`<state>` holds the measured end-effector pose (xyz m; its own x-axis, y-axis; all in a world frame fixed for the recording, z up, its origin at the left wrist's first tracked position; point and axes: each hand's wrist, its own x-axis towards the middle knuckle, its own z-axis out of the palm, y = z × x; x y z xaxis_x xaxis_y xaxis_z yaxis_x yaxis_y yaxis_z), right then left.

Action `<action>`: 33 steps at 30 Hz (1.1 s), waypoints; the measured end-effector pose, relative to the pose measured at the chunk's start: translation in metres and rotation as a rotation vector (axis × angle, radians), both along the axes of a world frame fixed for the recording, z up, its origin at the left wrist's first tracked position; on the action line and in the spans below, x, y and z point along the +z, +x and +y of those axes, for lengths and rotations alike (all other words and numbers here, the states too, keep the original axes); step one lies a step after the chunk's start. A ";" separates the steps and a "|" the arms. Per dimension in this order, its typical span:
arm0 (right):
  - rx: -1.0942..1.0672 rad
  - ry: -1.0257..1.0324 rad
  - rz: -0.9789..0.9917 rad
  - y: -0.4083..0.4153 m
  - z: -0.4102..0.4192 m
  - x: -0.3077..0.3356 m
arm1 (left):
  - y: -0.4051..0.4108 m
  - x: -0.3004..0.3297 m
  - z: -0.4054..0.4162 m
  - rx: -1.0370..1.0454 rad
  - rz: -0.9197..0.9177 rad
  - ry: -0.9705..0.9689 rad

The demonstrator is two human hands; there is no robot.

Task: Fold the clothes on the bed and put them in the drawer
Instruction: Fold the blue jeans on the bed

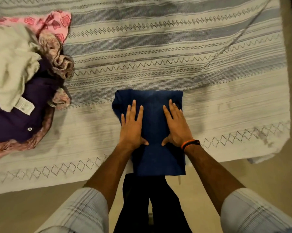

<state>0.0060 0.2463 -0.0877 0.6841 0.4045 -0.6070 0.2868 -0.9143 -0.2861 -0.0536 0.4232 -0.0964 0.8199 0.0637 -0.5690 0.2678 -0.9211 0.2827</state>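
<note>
We see the bed (175, 47) under a striped, patterned cover | folded navy garment (152, 158) at our near edge | heap of unfolded clothes (21, 81) at left

White care label (24, 105) on cream garment (9, 64); print too blurred to read; no other text

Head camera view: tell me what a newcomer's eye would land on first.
Both hands, left hand and right hand, press flat on a folded navy garment at the bed's near edge, centre of frame. At far left lies an unfolded heap: a cream garment, a purple garment and a pink printed cloth on the striped bedspread.
</note>
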 end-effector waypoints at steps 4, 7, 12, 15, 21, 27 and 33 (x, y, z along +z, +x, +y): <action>-0.677 0.261 -0.088 -0.028 -0.018 0.009 | -0.038 0.010 0.003 0.742 -0.088 -0.189; -1.006 0.289 0.082 -0.038 -0.024 0.000 | -0.048 0.008 0.002 1.121 0.072 -0.463; -1.120 0.324 0.216 -0.029 -0.031 -0.010 | -0.043 -0.010 0.012 1.245 0.198 -0.568; -1.098 0.344 0.305 -0.019 -0.033 -0.009 | -0.042 -0.017 0.020 1.206 0.220 -0.628; -1.064 0.402 0.289 -0.026 -0.033 -0.002 | -0.042 -0.008 0.009 1.194 0.135 -0.721; -1.061 0.486 0.240 -0.023 -0.026 0.045 | -0.031 0.031 0.005 1.167 0.133 -0.731; -1.080 0.538 0.167 -0.008 -0.041 0.110 | -0.006 0.093 -0.005 1.127 0.126 -0.789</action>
<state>-0.0023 0.2057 0.0222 0.7539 -0.0978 -0.6497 -0.6247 -0.4132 -0.6626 -0.0596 0.4178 -0.0030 0.4818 0.2816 -0.8298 0.8165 0.1994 0.5418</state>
